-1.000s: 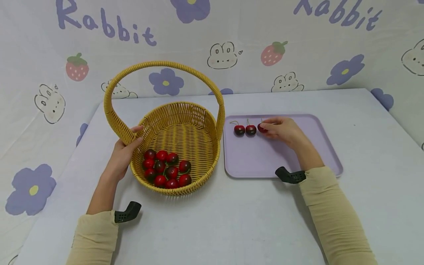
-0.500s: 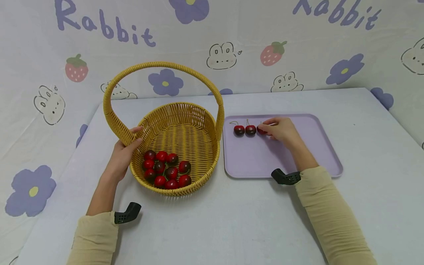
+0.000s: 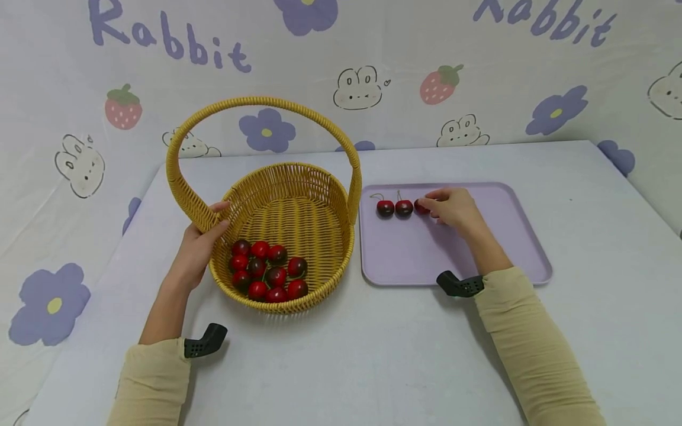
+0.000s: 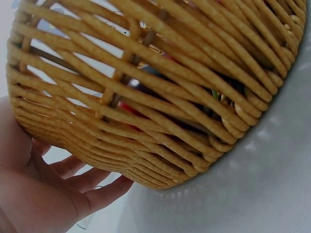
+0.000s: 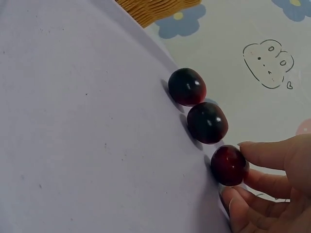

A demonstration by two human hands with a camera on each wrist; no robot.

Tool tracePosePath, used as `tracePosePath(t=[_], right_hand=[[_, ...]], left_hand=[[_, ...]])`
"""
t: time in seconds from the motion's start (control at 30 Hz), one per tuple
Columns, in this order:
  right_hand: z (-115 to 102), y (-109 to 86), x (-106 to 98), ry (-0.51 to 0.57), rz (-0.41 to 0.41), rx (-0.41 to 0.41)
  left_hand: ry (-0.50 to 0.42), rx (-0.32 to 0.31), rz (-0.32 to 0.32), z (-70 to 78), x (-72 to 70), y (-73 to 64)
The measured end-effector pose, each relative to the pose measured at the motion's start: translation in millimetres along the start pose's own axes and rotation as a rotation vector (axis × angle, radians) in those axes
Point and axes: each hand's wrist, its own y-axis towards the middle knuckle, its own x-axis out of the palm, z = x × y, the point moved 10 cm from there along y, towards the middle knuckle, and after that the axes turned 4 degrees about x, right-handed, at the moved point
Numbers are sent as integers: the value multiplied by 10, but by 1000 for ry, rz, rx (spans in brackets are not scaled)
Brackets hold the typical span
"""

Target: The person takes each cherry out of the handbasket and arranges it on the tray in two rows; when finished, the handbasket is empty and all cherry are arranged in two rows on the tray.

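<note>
My left hand [image 3: 196,251] grips the left side of a yellow woven basket [image 3: 298,236] at the foot of its tall handle, thumb over the rim. In the left wrist view its fingers [image 4: 109,194] lie against the outside of the wicker. Several dark red cherries [image 3: 277,277] are gathered at the basket's near left. On a lilac tray [image 3: 405,254], two cherries [image 3: 394,208] with stems sit side by side near the far left corner. Beside them, my right hand [image 3: 455,210] pinches a third cherry [image 5: 229,166] between thumb and fingers, in line with the other two.
The basket stands on a white-covered table [image 3: 341,361], close to the tray's left edge. Behind the table hangs a printed cloth [image 3: 405,47] with rabbits, flowers and strawberries. A black wrist device [image 3: 205,342] is on the left sleeve, another black device [image 3: 459,285] on the right.
My right forearm has shifted slightly left, and the pinched cherry stays at the right end of the row. The left hand and basket hold still.
</note>
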Motion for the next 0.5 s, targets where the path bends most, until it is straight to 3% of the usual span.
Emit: tracePosePath(t=[0.5], right_hand=[[14, 2, 2, 28, -22, 10]], left_hand=[[-5, -7, -6, 5, 5, 3]])
